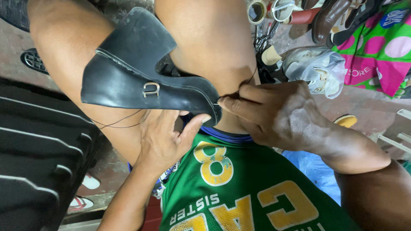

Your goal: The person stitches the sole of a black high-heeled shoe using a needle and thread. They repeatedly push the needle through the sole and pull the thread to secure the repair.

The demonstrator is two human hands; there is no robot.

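Two bare hands work on a black leather loafer with a metal buckle (145,81), propped across the person's knees. The left hand (165,137) cradles it from beneath, thumb pressed at the toe. The right hand (274,113) pinches a needle and dark thread (117,124) tight at the toe's sole seam. Stitching seems underway there; how much seam remains cannot be told.

Stained concrete floor (368,102), black plastic crate (38,149) left, round drain (33,61).
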